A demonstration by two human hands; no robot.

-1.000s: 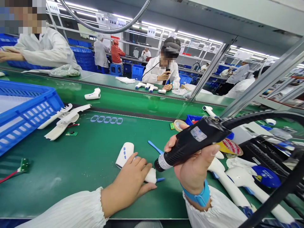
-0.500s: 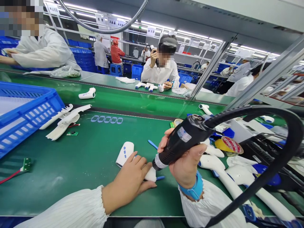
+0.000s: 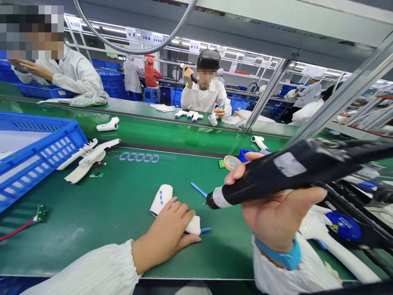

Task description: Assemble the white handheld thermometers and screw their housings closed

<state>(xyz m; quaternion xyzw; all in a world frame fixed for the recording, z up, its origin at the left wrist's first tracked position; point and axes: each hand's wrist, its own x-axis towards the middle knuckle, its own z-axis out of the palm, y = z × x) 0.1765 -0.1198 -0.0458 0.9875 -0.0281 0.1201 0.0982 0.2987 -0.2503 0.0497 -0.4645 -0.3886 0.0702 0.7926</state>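
Observation:
My left hand (image 3: pixel 167 229) lies over a white gun-shaped device (image 3: pixel 161 198) with blue buttons, like a forehead thermometer, and presses it onto the green bench; its middle is hidden under my fingers. From under its handle end a thin blue strip (image 3: pixel 206 230) sticks out. My right hand (image 3: pixel 273 217) is closed around a black electric screwdriver (image 3: pixel 254 180), whose nose points left, up and to the right of the device and apart from it. Close to that nose lies a blue stick (image 3: pixel 198 189).
A blue crate (image 3: pixel 70 141) stands left, beside white shell halves (image 3: pixel 89 159) and small circuit boards (image 3: pixel 39 213). A roll of tape with screws inside (image 3: pixel 232 162) lies beyond my right hand. White devices (image 3: pixel 340 254) crowd the right. Co-workers sit across the green belt (image 3: pixel 168 133).
My right hand has drawn the screwdriver away from the device, to the right and slightly up, and tipped it flatter. My left hand stays on the device.

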